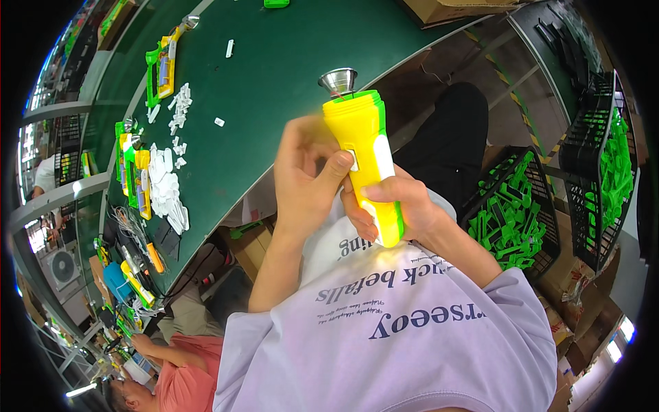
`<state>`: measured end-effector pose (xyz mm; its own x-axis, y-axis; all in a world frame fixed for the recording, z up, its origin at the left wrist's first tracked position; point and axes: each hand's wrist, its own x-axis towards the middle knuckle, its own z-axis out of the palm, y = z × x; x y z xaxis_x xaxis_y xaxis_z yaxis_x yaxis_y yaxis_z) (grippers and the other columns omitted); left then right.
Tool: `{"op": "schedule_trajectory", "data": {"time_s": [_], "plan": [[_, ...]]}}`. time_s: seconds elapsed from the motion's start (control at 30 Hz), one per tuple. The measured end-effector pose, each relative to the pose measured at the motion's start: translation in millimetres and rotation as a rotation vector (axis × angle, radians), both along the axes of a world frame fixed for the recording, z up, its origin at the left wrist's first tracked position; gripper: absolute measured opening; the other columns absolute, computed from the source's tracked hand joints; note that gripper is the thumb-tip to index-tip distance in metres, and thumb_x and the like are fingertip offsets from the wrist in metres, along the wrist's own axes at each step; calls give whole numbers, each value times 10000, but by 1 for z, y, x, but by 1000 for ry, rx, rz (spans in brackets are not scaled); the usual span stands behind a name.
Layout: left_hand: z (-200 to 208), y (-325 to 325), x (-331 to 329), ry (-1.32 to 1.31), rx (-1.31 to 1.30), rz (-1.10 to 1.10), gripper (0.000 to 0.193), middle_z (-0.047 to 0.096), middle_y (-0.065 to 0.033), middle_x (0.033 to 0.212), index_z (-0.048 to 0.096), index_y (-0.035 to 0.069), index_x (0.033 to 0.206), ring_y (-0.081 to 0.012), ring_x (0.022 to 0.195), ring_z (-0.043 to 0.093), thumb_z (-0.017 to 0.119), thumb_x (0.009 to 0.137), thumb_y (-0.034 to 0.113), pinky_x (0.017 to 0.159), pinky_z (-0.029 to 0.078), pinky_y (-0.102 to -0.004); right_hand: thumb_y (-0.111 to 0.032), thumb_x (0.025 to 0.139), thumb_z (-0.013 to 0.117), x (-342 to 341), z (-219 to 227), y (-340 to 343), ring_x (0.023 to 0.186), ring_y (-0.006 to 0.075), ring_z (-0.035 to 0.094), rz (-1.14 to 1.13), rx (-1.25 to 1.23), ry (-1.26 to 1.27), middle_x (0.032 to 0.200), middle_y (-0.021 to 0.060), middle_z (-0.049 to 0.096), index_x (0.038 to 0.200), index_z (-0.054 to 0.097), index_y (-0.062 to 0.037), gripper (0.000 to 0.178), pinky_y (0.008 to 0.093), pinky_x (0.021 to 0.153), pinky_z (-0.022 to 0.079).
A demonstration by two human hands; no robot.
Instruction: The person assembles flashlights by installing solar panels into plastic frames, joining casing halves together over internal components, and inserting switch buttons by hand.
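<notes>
A yellow and green flashlight [360,134] is held upright over my lap, its threaded wide end at the top. My right hand [405,206] wraps around its lower body, with the thumb across the front. My left hand [305,180] is closed at its left side, and the thumb presses by the small white switch [353,160]. Part of the left fingers is blurred and hidden behind. A silver cone-shaped reflector [338,81] sits tilted off the flashlight's open top, with thin wires running between them.
On the green table [274,62] lie white plastic pieces [165,182] and opened flashlight halves [165,65]. Black baskets of green parts [511,220] stand at my right. A cardboard box [453,10] is at the far edge. A co-worker in a pink shirt [189,371] sits at lower left.
</notes>
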<state>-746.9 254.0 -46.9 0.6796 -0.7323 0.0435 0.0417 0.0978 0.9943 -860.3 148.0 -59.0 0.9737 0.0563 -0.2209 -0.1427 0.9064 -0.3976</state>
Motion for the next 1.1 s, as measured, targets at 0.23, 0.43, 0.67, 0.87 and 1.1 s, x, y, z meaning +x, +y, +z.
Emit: {"op": "schedule_trajectory", "data": {"time_s": [0.23,0.43,0.67,0.87,1.1], "plan": [[-8,-3,-5,509,-121,-220,593,595,-235,1242,462,-46,1322,-249,1056,640,578,962,411,887,534,-352,-201,819,589,0,1,5,451,185,515,-12,99,27,621,108,539,964,481,-28,250,316,435,449],[-17,-4,-12,404,-79,-169,531,641,-245,1126,480,-60,1277,-290,993,675,547,979,374,850,562,-388,-210,822,573,1,2,8,431,197,512,-39,79,55,598,118,540,974,482,-20,259,321,430,446],[-13,-6,-15,331,-80,-112,474,671,-225,1014,510,-65,1224,-306,920,698,527,985,344,793,579,-379,-236,807,581,1,8,11,421,210,498,-34,38,142,592,116,526,989,481,-27,295,334,429,440],[-11,-6,-17,397,-39,-115,484,665,-231,1035,513,-67,1220,-303,905,699,518,987,357,788,580,-375,-233,806,585,-1,6,14,424,213,496,-69,2,137,589,115,523,985,478,-28,292,332,428,428],[-10,-6,-17,459,-147,-117,406,674,-183,1073,534,-42,1240,-191,905,681,557,976,266,814,547,-298,-234,812,585,-1,9,14,422,206,492,-56,50,104,596,112,534,971,486,-28,278,325,431,413]]}}
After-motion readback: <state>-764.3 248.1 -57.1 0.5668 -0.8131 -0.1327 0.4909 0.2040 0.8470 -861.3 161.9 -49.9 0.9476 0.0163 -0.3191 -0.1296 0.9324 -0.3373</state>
